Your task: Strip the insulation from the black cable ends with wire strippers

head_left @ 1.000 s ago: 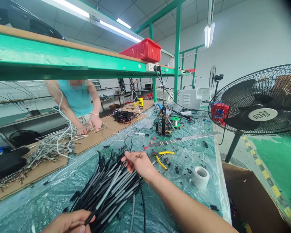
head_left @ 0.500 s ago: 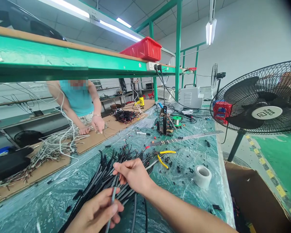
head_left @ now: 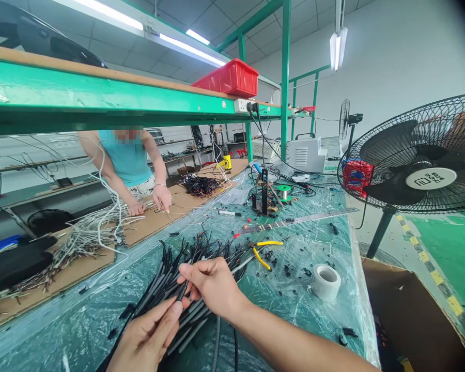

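Both of my hands are closed on one thin dark cable, held above a pile of cables. My right hand (head_left: 213,284) pinches it between thumb and fingers near its far end. Just below and closer to me, my left hand (head_left: 151,330) grips the same cable, its thumb almost at the right fingertips. Beneath them lies the bundle of black and grey cables (head_left: 155,281), many sheathed in ribbed conduit, their ends pointing away from me. Yellow-handled pliers (head_left: 269,243) rest with their jaws against the bundle's right side. The held cable's lower part is hidden by my left hand.
A roll of clear tape (head_left: 326,282), a steel ruler (head_left: 302,219), a solder spool (head_left: 283,193) and black scraps lie on the plastic-covered table. A fan (head_left: 430,178) and a cardboard box (head_left: 411,310) stand right. Across the bench, a person (head_left: 126,160) handles white cables (head_left: 96,222).
My left hand has slid up along the cable toward my right hand and closed on it. The grey stretch of cable that showed between its fingers is now covered.
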The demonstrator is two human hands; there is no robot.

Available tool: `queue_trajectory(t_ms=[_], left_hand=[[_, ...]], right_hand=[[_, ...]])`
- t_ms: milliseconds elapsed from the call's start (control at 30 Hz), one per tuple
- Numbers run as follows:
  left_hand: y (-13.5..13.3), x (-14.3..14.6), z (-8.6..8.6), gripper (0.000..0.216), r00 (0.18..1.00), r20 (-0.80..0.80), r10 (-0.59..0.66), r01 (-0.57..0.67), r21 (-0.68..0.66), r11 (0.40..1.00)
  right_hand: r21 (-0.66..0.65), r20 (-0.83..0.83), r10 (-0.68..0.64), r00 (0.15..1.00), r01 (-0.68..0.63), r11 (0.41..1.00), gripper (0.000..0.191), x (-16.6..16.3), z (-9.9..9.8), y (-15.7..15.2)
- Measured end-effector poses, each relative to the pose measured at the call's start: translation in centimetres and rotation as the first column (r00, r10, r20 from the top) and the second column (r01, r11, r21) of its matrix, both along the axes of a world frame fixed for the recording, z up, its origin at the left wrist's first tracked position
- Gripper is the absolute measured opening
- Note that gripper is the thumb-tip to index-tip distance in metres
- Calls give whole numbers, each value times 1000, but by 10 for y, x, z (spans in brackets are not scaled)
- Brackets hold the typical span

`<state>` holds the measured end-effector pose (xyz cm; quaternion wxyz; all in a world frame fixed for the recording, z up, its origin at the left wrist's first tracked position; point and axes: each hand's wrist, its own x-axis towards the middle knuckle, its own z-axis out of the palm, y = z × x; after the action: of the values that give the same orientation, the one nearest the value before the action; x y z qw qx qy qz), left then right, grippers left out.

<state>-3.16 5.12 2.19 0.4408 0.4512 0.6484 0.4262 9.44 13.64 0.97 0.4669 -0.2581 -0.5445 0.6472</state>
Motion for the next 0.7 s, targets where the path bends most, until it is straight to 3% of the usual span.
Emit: queue_trajectory(t_ms=[267, 500, 700], left_hand=[[1, -10, -13, 52, 991, 20, 136, -136, 45, 990], [0, -3, -1, 58, 991, 39, 124, -125, 13, 992], [-1, -4, 2, 58, 999, -28, 24, -24, 16, 1000]], right_hand=[[5, 6, 34, 999, -34, 999, 60, -2, -1, -3], [0, 6, 32, 999, -32, 999, 62, -1, -1, -1], [6, 9, 33, 999, -33, 999, 63, -1, -2, 0]])
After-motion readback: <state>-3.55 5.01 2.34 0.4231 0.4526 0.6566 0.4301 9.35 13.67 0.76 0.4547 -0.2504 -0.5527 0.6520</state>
